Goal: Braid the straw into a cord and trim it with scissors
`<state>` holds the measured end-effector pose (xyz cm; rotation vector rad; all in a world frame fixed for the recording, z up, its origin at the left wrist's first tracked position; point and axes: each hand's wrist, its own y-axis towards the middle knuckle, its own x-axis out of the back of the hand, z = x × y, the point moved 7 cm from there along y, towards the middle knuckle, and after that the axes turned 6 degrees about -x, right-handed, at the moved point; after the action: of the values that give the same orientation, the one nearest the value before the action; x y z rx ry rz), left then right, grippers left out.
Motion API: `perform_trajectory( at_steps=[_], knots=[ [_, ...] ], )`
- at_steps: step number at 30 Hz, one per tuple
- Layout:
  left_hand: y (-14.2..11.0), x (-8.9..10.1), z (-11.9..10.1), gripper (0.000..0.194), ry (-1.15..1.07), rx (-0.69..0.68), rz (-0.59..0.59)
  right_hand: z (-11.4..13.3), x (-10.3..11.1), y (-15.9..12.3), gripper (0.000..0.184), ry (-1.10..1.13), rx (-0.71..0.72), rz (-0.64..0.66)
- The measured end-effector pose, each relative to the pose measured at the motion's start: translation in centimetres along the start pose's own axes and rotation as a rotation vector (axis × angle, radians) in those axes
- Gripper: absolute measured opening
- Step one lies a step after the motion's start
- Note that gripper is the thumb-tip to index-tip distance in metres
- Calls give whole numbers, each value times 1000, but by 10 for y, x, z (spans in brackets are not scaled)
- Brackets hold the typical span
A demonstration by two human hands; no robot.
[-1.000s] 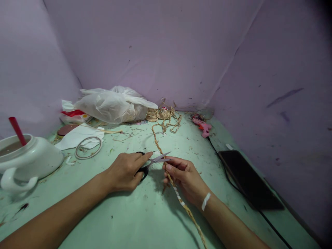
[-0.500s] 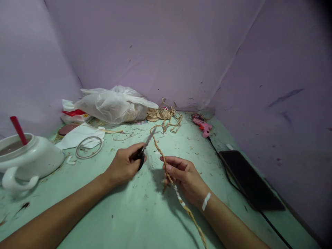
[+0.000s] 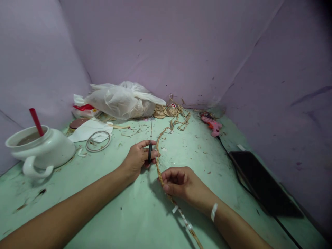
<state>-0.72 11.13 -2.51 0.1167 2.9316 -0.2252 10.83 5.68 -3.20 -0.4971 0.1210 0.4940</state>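
Desk (image 3: 109,224) in pale green spreads across my remote view, a white plastic bag (image 3: 119,102) slumped at the back and a white pot (image 3: 59,145) on the left. At center, my right hand (image 3: 185,185) pinches a braided cord (image 3: 158,170) between thumb and finger as it winds down the middle. My left hand (image 3: 137,157) grips scissors (image 3: 149,153) by their black handles, just beside the cord. White strips (image 3: 175,209) mark its nearer length.
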Motion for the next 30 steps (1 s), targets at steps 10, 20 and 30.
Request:
perform_trajectory(
  at_steps=[10, 20, 30],
  knots=[
    [-12, -12, -9, 42, 26, -114, -36, -3, 3, 4, 34, 180, -7, -86],
    [-18, -10, -37, 32, 734, -422, 180, 0, 24, 1, 29, 350, 2, -255],
    [-40, -30, -34, 51, 1565, -895, 414, 27, 41, -4, 26, 247, 249, -263]
  ],
)
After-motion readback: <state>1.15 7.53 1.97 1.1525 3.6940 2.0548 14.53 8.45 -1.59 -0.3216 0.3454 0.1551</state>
